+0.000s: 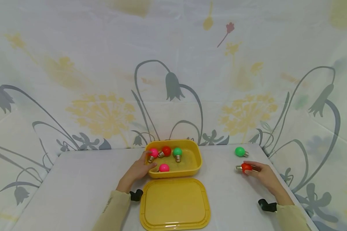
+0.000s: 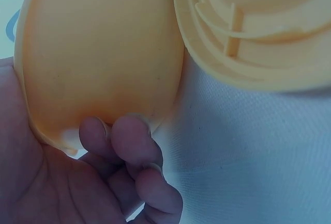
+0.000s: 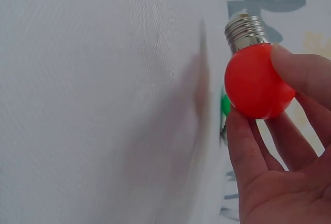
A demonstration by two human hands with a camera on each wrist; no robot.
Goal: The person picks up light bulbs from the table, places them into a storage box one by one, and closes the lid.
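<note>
A red bulb [image 1: 246,168] is pinched between the thumb and fingers of the right hand [image 1: 262,174] over the right side of a white-covered counter [image 1: 75,186], its metal base pointing left, with a green bulb [image 1: 239,151] lying just beyond. At centre, a yellow box [image 1: 192,157] is gripped at its left edge by the left hand [image 1: 138,169]; two pink bulbs [image 1: 164,167], another red bulb [image 1: 166,151] and another green bulb [image 1: 177,151] are contained inside, and a yellow lid [image 1: 174,203] is placed nearer the viewer.

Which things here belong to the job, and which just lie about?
In the job:
red round metal-based bulb in the right grip
yellow rectangular plastic container
two pink round bulbs, red bulb, green bulb inside it
loose green round bulb, probably

Seemingly lying about:
yellow rectangular plastic tray or lid, untouched
</note>
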